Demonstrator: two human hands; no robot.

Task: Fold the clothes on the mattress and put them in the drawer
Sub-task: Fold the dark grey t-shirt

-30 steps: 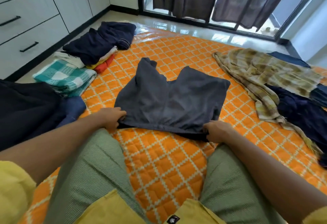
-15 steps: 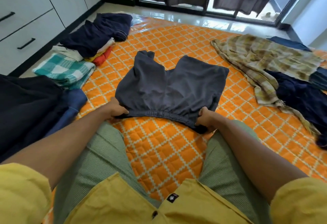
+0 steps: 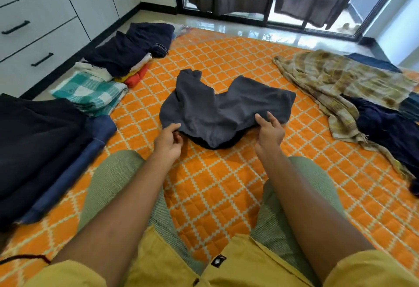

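Shorts (image 3: 224, 107), grey, lie mid-mattress (image 3: 215, 187) with their legs pointing away, but the waistband, flat and stretched wide a second ago, is now lifted off the quilt and drawn inward, sagging between the hands. The left hand (image 3: 169, 142) pinches its left end; the right hand (image 3: 269, 131) pinches the right end between thumb and fingers (image 3: 273, 119). That suggests the fold is starting. Folded piles (image 3: 90, 93) wait left, near the closed drawer (image 3: 31, 57); unfolded clothes (image 3: 344, 87) remain right.

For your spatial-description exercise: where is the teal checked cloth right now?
In the head view, the teal checked cloth lies folded at the mattress's left edge, between the dark navy pile and the black garment.
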